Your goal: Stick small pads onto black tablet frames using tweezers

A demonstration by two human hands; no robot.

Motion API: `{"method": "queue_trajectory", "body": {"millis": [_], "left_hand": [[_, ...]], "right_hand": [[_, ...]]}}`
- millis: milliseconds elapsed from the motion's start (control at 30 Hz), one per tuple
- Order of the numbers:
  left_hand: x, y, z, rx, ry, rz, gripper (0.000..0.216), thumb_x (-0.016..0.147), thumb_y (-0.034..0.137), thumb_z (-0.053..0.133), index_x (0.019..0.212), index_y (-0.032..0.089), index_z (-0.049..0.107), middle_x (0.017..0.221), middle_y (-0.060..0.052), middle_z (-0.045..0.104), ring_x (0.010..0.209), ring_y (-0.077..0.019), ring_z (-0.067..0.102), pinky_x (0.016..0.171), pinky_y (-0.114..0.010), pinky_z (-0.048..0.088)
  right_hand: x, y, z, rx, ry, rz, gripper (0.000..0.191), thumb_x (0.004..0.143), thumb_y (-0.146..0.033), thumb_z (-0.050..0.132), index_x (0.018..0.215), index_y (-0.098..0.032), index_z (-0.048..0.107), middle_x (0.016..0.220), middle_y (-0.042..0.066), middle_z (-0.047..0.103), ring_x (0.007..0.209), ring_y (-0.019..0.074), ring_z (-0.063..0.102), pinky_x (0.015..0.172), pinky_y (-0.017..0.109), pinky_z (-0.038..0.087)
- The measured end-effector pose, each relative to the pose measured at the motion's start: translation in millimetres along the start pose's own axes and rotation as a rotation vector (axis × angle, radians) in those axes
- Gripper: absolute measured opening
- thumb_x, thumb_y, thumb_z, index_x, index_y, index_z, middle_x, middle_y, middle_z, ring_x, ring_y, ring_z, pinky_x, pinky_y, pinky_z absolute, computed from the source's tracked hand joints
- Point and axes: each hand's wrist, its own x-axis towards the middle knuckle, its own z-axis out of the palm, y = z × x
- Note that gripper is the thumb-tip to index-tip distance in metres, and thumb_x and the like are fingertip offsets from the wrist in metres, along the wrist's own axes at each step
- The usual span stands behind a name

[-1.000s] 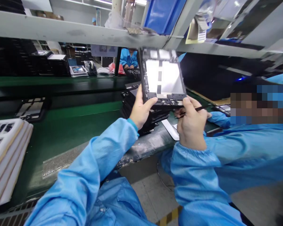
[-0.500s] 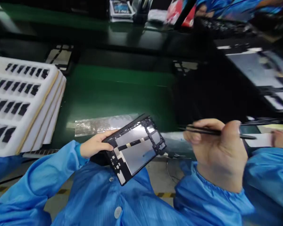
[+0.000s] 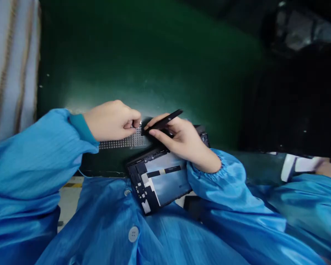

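Observation:
A black tablet frame with a silvery back panel lies tilted between my lap and the bench edge, partly under my right forearm. My right hand rests on its upper edge, closed around black tweezers whose tip points left. My left hand is curled in a pinch at the right end of a perforated strip of small silver parts on the green bench; what the fingers hold is too small to make out. The tweezer tip sits right beside those fingertips.
A green conveyor surface fills the area ahead. White foam trays stand at the far left. Dark stacked parts lie at the right, with another person's blue sleeve and a white object near them.
The view has dropped toward the bench. My left hand let go of the tablet frame and moved to the perforated strip; my right hand came down with the tweezers onto the frame.

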Motion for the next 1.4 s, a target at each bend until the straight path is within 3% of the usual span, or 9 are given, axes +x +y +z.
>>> {"method": "queue_trajectory", "body": {"millis": [233, 467, 567, 733, 833, 967, 1100, 1167, 1400], "left_hand": [[-2.8, -6.2, 1.2, 0.174, -0.034, 0.068, 0.010, 0.084, 0.026, 0.063, 0.085, 0.019, 0.070, 0.061, 0.010, 0.049, 0.063, -0.0070, 0.048, 0.109, -0.042, 0.049], [-1.1, -9.0, 6.8, 0.195, -0.011, 0.081, 0.029, 0.088, 0.041, 0.052, 0.079, 0.018, 0.067, 0.070, 0.005, 0.049, 0.100, -0.0245, 0.075, 0.111, -0.051, 0.045], [-5.1, -11.1, 8.4, 0.176, 0.008, 0.096, 0.035, 0.091, 0.045, 0.049, 0.083, 0.017, 0.070, 0.072, 0.005, 0.049, 0.105, -0.0233, 0.075, 0.112, -0.051, 0.044], [-13.5, -10.3, 9.6, 0.190, 0.067, 0.090, 0.036, 0.094, 0.049, 0.059, 0.095, 0.016, 0.073, 0.069, 0.006, 0.048, 0.101, -0.0189, 0.070, 0.115, -0.055, 0.043], [-14.6, -9.7, 11.1, 0.266, 0.051, 0.120, 0.043, 0.097, 0.053, 0.050, 0.095, 0.016, 0.073, 0.068, 0.005, 0.049, 0.094, -0.0172, 0.069, 0.110, -0.054, 0.048], [-11.8, -7.4, 10.9, 0.315, -0.005, 0.136, 0.071, 0.098, 0.064, 0.019, 0.094, 0.017, 0.072, 0.071, 0.001, 0.054, 0.094, -0.0201, 0.073, 0.108, -0.056, 0.053], [-8.3, -3.2, 7.9, 0.340, -0.025, 0.091, 0.073, 0.095, 0.071, 0.016, 0.091, 0.023, 0.070, 0.073, -0.002, 0.058, 0.096, -0.0297, 0.076, 0.108, -0.058, 0.058], [-7.1, -2.7, 6.5, 0.358, -0.033, 0.102, 0.075, 0.096, 0.070, 0.012, 0.094, 0.023, 0.071, 0.072, -0.002, 0.057, 0.096, -0.0288, 0.076, 0.108, -0.056, 0.059], [-6.1, -2.1, 5.4, 0.396, -0.051, 0.092, 0.045, 0.092, 0.053, 0.039, 0.093, 0.024, 0.073, 0.066, 0.000, 0.060, 0.081, -0.0230, 0.072, 0.101, -0.049, 0.062]], "right_hand": [[-6.3, -7.1, -3.8, 0.034, 0.012, 0.078, 0.017, 0.102, -0.038, 0.081, 0.113, -0.026, 0.077, 0.113, 0.003, 0.083, 0.106, 0.0215, 0.080, 0.098, 0.038, 0.067], [-3.3, -16.7, -12.5, 0.071, -0.026, 0.114, 0.012, 0.102, -0.038, 0.082, 0.106, -0.027, 0.080, 0.108, 0.002, 0.083, 0.106, 0.0230, 0.081, 0.101, 0.039, 0.067], [-33.3, -31.8, -1.5, 0.190, 0.161, 0.186, 0.007, 0.104, -0.033, 0.081, 0.109, -0.030, 0.079, 0.106, 0.001, 0.082, 0.099, 0.0219, 0.082, 0.094, 0.040, 0.070], [-98.9, -37.7, 59.4, 0.127, 0.619, 0.175, 0.018, 0.108, -0.026, 0.071, 0.122, -0.037, 0.073, 0.106, 0.003, 0.078, 0.097, 0.0238, 0.081, 0.086, 0.044, 0.071], [-108.3, -27.3, 85.7, 0.055, 0.687, 0.059, 0.019, 0.107, -0.021, 0.068, 0.120, -0.034, 0.072, 0.102, 0.004, 0.076, 0.098, 0.0240, 0.079, 0.090, 0.047, 0.070], [-102.9, -19.7, 89.2, -0.022, 0.641, -0.016, 0.022, 0.106, -0.015, 0.068, 0.122, -0.030, 0.069, 0.103, 0.005, 0.077, 0.099, 0.0232, 0.079, 0.092, 0.047, 0.070], [-103.2, -29.3, 75.2, -0.101, 0.532, -0.076, 0.035, 0.098, -0.001, 0.071, 0.127, -0.022, 0.069, 0.110, 0.008, 0.079, 0.105, 0.0214, 0.080, 0.095, 0.042, 0.069], [-96.7, -36.5, 61.3, -0.128, 0.463, -0.051, 0.037, 0.097, 0.000, 0.073, 0.129, -0.020, 0.071, 0.115, 0.009, 0.081, 0.109, 0.0213, 0.081, 0.097, 0.040, 0.069], [-26.7, -19.4, 9.3, -0.133, 0.127, -0.029, 0.011, 0.107, -0.032, 0.075, 0.117, -0.028, 0.073, 0.117, 0.005, 0.085, 0.113, 0.0256, 0.083, 0.106, 0.047, 0.070]]}}
